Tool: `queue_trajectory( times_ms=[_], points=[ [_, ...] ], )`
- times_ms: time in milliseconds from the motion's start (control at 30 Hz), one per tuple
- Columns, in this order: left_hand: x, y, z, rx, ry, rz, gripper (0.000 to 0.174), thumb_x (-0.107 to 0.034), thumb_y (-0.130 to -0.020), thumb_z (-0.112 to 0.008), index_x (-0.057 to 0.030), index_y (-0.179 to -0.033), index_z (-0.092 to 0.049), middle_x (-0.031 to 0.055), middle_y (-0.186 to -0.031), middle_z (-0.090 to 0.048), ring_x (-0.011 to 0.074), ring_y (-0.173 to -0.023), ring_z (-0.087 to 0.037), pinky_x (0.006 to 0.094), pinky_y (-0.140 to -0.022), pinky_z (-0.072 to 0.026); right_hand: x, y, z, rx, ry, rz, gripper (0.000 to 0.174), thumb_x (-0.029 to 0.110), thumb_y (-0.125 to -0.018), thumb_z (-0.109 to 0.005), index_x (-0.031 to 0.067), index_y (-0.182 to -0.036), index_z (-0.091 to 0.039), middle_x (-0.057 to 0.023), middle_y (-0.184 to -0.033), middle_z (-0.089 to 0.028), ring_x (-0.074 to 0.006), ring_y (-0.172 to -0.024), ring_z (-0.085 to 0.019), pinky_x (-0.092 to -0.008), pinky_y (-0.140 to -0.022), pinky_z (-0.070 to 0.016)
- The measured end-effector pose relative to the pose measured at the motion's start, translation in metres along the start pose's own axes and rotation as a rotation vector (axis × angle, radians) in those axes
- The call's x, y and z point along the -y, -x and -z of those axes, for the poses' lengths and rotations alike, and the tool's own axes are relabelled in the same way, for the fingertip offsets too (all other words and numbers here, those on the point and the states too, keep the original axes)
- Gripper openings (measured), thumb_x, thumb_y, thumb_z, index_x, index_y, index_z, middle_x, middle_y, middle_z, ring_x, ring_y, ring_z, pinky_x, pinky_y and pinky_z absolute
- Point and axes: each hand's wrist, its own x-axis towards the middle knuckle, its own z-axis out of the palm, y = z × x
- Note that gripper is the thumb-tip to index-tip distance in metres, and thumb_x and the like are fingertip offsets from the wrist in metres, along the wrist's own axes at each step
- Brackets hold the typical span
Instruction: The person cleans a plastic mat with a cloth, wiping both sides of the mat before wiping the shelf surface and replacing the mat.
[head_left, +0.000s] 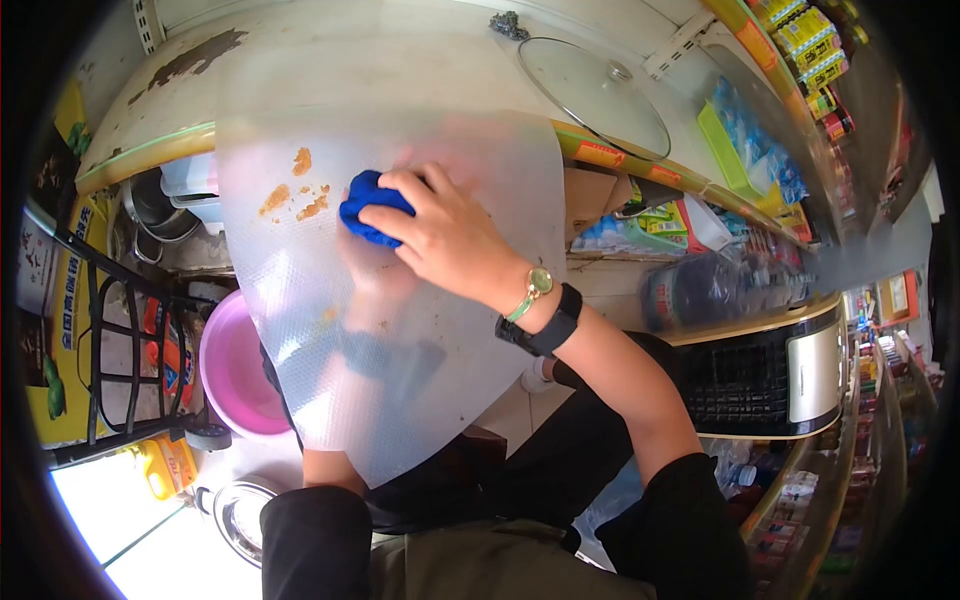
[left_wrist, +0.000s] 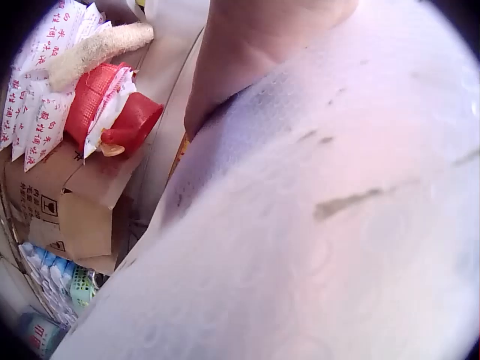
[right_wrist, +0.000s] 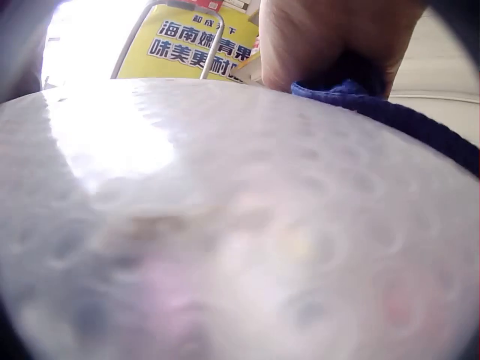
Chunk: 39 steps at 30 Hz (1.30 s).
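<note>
A translucent, dimpled plastic sheet (head_left: 300,330) hangs from the shelf edge over the person's lap, with brown-orange stains (head_left: 312,206) on its upper left part. My right hand (head_left: 440,225) grips a bunched blue cloth (head_left: 372,212) with curled fingers against the sheet's face. In the right wrist view, the blue cloth (right_wrist: 405,120) shows beneath the hand, at the sheet's far rim. My left hand (head_left: 372,265) is behind the sheet, blurred through the plastic and backing it near the cloth. Dark smears (left_wrist: 349,202) mark the sheet in the left wrist view.
A glass lid (head_left: 590,90) lies on the stained white shelf (head_left: 330,60). Below stand a pink basin (head_left: 225,370) and a black wire rack (head_left: 120,340) at the left. A black-and-silver appliance (head_left: 760,380) and packed goods shelves are at the right.
</note>
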Motion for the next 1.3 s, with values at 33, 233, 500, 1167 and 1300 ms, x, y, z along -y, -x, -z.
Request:
queue_trajectory(
  times_ms=[33,233,500,1167,1300],
  points=[
    [-0.009,-0.016,-0.029,0.002,0.001,0.003,0.054,-0.047,-0.098,-0.032,-0.0101,-0.138,-0.04,0.0085,-0.135,-0.045,0.0251,-0.128,-0.041,0.0418,-0.106,-0.0348,-0.008,-0.002,-0.001,-0.003,0.002,-0.001,0.04,0.002,-0.066,-0.07,0.0134,-0.104,-0.066,-0.0093,-0.116,-0.054,-0.0293,-0.103,-0.052,-0.0374,-0.084,-0.0515],
    [-0.028,-0.029,-0.076,-0.754,-0.108,0.498,0.075,-0.063,-0.089,-0.03,-0.0114,-0.144,-0.032,0.0138,-0.144,-0.037,0.0315,-0.135,-0.033,0.0493,-0.112,-0.0205,-0.05,-0.004,0.007,-0.098,0.133,-0.192,0.037,0.001,-0.072,-0.065,0.0115,-0.107,-0.066,-0.0109,-0.116,-0.054,-0.0323,-0.107,-0.05,-0.04,-0.091,-0.0471],
    [-0.029,-0.023,-0.068,-0.852,-0.115,0.447,0.071,-0.061,-0.09,-0.031,-0.0135,-0.142,-0.035,0.0104,-0.142,-0.04,0.0278,-0.134,-0.034,0.0472,-0.11,-0.0252,0.02,-0.007,-0.001,0.025,0.008,0.077,0.033,0.005,-0.072,-0.067,0.0127,-0.104,-0.067,-0.01,-0.113,-0.055,-0.0291,-0.099,-0.053,-0.0411,-0.082,-0.0514],
    [-0.036,-0.029,-0.085,-0.87,-0.186,0.48,0.072,-0.061,-0.09,-0.03,-0.0117,-0.142,-0.034,0.0116,-0.144,-0.038,0.0295,-0.133,-0.035,0.0501,-0.109,-0.026,-0.02,-0.007,0.004,-0.036,0.08,0.072,0.034,0.001,-0.07,-0.065,0.0126,-0.102,-0.067,-0.0098,-0.112,-0.054,-0.0304,-0.104,-0.052,-0.0388,-0.086,-0.0499],
    [-0.034,-0.034,-0.088,-0.833,-0.163,0.515,0.075,-0.062,-0.089,-0.03,-0.012,-0.145,-0.031,0.0126,-0.143,-0.039,0.0318,-0.133,-0.034,0.0506,-0.11,-0.0243,-0.04,-0.004,0.015,-0.085,0.109,-0.074,0.03,0.005,-0.068,-0.068,0.0101,-0.097,-0.066,-0.011,-0.11,-0.055,-0.0327,-0.102,-0.051,-0.0378,-0.082,-0.0496]
  ],
)
